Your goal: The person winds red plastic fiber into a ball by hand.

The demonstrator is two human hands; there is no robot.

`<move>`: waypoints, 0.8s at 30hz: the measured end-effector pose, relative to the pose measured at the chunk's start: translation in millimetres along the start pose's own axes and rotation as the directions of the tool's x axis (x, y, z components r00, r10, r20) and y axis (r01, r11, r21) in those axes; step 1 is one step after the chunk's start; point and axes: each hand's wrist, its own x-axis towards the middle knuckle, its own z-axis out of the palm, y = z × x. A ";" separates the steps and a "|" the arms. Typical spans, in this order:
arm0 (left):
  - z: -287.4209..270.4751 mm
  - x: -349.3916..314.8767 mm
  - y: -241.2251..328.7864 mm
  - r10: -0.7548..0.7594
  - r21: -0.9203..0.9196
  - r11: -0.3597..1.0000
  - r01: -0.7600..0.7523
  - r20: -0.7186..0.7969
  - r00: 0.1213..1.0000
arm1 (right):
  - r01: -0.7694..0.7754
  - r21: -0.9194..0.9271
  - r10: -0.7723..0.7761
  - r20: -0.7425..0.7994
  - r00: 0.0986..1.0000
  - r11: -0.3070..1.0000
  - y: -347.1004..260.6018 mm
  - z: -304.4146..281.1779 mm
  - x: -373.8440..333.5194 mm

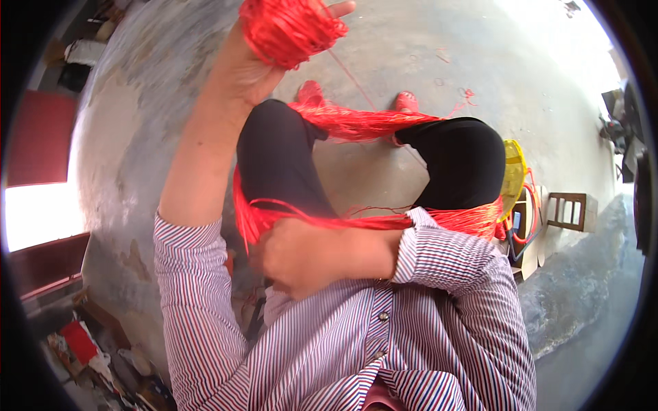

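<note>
A thick ball of red string [293,31] is held up at the top of the view in my left hand [257,75]. The string hides most of its fingers; one fingertip pokes out beyond the ball. A large skein of red string [363,125] is looped around both my knees. From the ball, a single thin strand slants down toward the skein's far side. My right hand [295,257] reaches across my lap to the skein's near side by my left thigh. It is curled closed and blurred by motion, against the red strands.
Loose red scraps [466,96] lie on the grey concrete floor [370,175] beyond my feet, which wear red sandals [407,101]. Right of my knee stand a yellow plastic item [514,179] and a small brown wooden frame [567,210]. Mixed clutter [96,349] fills the lower left.
</note>
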 end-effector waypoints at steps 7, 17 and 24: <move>18.9 28.5 35.7 0.174 -0.007 0.985 -0.175 -0.042 0.984 | -0.159 0.292 0.185 -0.063 0.981 0.943 38.6 -50.0 -59.0; -48.5 19.1 127.5 0.298 -0.059 0.952 -0.300 -0.033 0.954 | -0.819 -0.256 0.819 -0.139 0.557 0.513 136.0 -75.2 -163.8; -73.9 10.8 155.6 0.249 -0.287 0.935 -0.206 0.124 0.960 | -0.895 -0.360 0.957 -0.022 0.290 0.263 177.7 -45.3 -172.8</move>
